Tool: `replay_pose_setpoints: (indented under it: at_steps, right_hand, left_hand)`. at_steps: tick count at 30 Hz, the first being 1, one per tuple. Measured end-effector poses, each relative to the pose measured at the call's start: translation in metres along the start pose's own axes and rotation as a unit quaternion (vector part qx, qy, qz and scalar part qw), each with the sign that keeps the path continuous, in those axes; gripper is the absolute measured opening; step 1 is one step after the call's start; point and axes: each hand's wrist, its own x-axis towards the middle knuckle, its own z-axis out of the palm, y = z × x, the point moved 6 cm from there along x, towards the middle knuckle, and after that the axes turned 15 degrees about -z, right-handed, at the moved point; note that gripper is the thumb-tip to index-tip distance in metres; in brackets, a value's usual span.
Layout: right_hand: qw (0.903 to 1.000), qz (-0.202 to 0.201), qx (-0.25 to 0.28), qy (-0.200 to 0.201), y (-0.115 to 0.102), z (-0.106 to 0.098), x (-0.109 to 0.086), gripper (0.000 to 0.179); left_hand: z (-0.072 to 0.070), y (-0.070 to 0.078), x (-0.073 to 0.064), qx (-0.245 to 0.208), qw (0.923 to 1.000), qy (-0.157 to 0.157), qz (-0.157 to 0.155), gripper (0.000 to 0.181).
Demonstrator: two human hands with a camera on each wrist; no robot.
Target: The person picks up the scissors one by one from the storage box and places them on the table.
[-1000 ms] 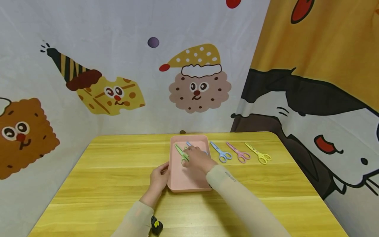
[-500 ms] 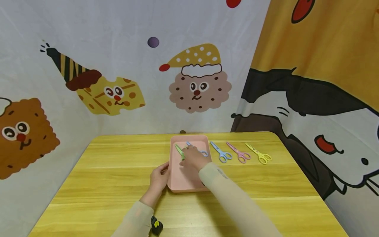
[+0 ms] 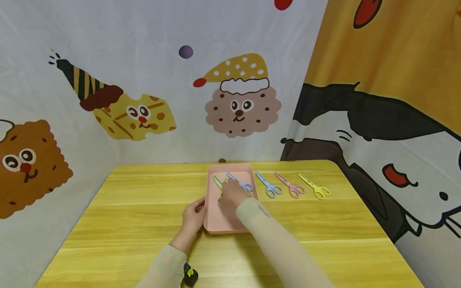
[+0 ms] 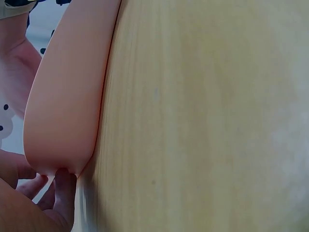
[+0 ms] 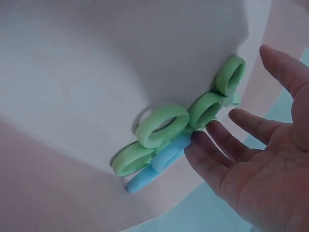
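My left hand (image 3: 193,216) grips the left side of a pink tray (image 3: 213,224); in the left wrist view its fingers (image 4: 65,198) press at the tray's end. Over the inside of the tray is my right hand (image 3: 233,195). Seen from the right wrist, that hand (image 5: 265,159) has spread fingers, with the tips at or just beside the scissors. Green scissors (image 3: 217,181) lie at the tray's left, partly covered by the hand. Blue scissors (image 3: 246,187) lie at its right, near a second green pair whose handle loops (image 5: 162,126) show in the right wrist view.
Right of the tray, in a row on the wooden table (image 3: 144,200), lie blue scissors (image 3: 268,185), pink scissors (image 3: 289,185) and yellow scissors (image 3: 314,186). A cloth with cartoon prints (image 3: 243,112) hangs behind the table. A small black object (image 3: 191,275) is at the left wrist.
My right hand has shifted a little left and toward me inside the tray, uncovering more of the blue scissors. The left hand and the row of scissors have stayed put.
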Motion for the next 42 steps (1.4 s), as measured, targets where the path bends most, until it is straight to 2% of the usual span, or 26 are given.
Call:
replay_pose_setpoints:
  at_steps: [8, 17, 26, 33, 38, 42]
  right_hand:
    - [0.9999, 0.005, -0.002, 0.009, -0.001, 0.0, -0.003, 0.038]
    - [0.9996, 0.016, -0.023, 0.008, -0.004, 0.0, -0.003, 0.018]
    - [0.9998, 0.009, -0.019, -0.005, 0.001, 0.004, 0.007, 0.032]
    - [0.9998, -0.003, -0.021, -0.001, 0.0, 0.005, 0.005, 0.021]
    - [0.9998, -0.013, 0.0, 0.016, -0.004, 0.004, 0.002, 0.024]
    - [0.9993, -0.013, -0.031, 0.014, -0.006, 0.006, 0.002, 0.023]
  left_hand:
    - [0.0, 0.0, 0.001, 0.006, 1.0, 0.005, -0.001, 0.034]
    - [0.0, 0.0, 0.0, 0.0, 1.0, -0.003, 0.001, 0.034]
    - [-0.001, 0.001, 0.0, 0.003, 1.0, -0.006, -0.002, 0.035]
    - [0.0, 0.001, 0.0, 0.005, 1.0, -0.003, -0.007, 0.035]
    - [0.0, 0.001, 0.001, 0.002, 1.0, -0.001, -0.009, 0.035]
    - [0.001, -0.001, 0.002, -0.003, 1.0, -0.001, -0.007, 0.034]
